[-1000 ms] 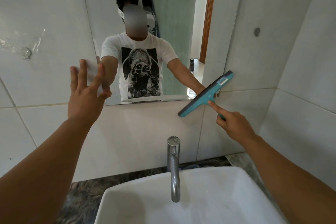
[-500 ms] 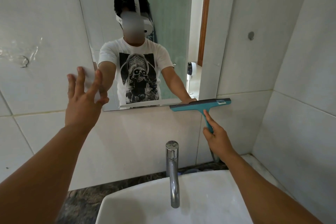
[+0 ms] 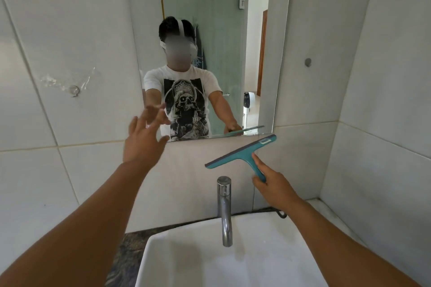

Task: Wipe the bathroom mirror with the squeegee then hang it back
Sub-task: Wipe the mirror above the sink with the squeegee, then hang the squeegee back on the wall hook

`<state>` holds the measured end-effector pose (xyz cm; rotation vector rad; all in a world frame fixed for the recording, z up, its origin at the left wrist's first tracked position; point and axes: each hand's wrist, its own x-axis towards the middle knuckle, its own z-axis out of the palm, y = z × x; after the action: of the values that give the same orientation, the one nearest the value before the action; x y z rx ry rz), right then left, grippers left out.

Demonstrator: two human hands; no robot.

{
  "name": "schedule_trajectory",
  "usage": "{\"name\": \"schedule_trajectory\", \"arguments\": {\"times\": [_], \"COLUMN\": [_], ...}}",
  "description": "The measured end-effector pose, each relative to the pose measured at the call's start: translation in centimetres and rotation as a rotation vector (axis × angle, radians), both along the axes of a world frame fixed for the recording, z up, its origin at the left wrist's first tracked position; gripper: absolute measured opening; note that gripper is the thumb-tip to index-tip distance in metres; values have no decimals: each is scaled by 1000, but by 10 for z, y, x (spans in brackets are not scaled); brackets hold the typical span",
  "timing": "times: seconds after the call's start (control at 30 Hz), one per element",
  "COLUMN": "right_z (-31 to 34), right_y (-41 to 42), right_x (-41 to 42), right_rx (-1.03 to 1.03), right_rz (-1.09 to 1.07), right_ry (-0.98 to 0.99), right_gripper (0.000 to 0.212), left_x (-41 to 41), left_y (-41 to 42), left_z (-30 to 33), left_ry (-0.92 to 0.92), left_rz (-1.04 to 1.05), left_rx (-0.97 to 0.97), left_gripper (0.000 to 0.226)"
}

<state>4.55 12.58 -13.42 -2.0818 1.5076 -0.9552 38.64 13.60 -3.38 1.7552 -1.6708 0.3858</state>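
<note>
A tall frameless mirror (image 3: 221, 37) hangs on the tiled wall above the basin. My right hand (image 3: 271, 185) grips the handle of a teal squeegee (image 3: 242, 152). Its blade is tilted, right end up, and sits on the tile just below the mirror's bottom right corner. My left hand (image 3: 143, 140) is raised with fingers spread, at the mirror's lower left corner, holding nothing. A small clear wall hook (image 3: 74, 90) sits on the tile left of the mirror. A round grey stud (image 3: 308, 62) is on the tile to the right.
A chrome tap (image 3: 224, 207) rises from a white basin (image 3: 177, 263) directly below the hands. A dark stone counter (image 3: 126, 254) lies under the basin. A tiled side wall (image 3: 384, 123) closes in on the right. A dark hook (image 3: 282, 215) peeks from behind my right wrist.
The squeegee has slid down off the mirror's bottom edge onto the tile and tilted. My left hand has shifted right toward the mirror. The head has tipped up, showing more mirror.
</note>
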Motion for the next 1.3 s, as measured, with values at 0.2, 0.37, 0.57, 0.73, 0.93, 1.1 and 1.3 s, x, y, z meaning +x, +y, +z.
{"name": "schedule_trajectory", "arguments": {"times": [0.2, 0.37, 0.57, 0.73, 0.93, 1.1, 1.3], "right_z": [30, 58, 86, 99, 110, 118, 110], "right_y": [38, 68, 96, 109, 106, 102, 103], "right_x": [0, 0, 12, 26, 37, 43, 51], "right_rx": [14, 0, 25, -4, -217, -500, -728], "right_rz": [30, 138, 214, 213, 152, 86, -60], "right_ry": [99, 187, 325, 483, 723, 774, 515], "right_gripper": [55, 47, 35, 35, 52, 57, 80], "left_x": [-66, -103, -113, -104, -95, -95, -99], "left_y": [40, 68, 97, 118, 133, 138, 140], "left_z": [-9, -18, -29, -35, -35, -40, -44], "left_ry": [-104, -247, -338, -303, -244, -22, 321], "left_rz": [-239, -415, -434, -406, -288, -213, -132], "left_rx": [92, 95, 64, 73, 229, 225, 161], "left_gripper": [59, 45, 34, 27, 24, 14, 12]}}
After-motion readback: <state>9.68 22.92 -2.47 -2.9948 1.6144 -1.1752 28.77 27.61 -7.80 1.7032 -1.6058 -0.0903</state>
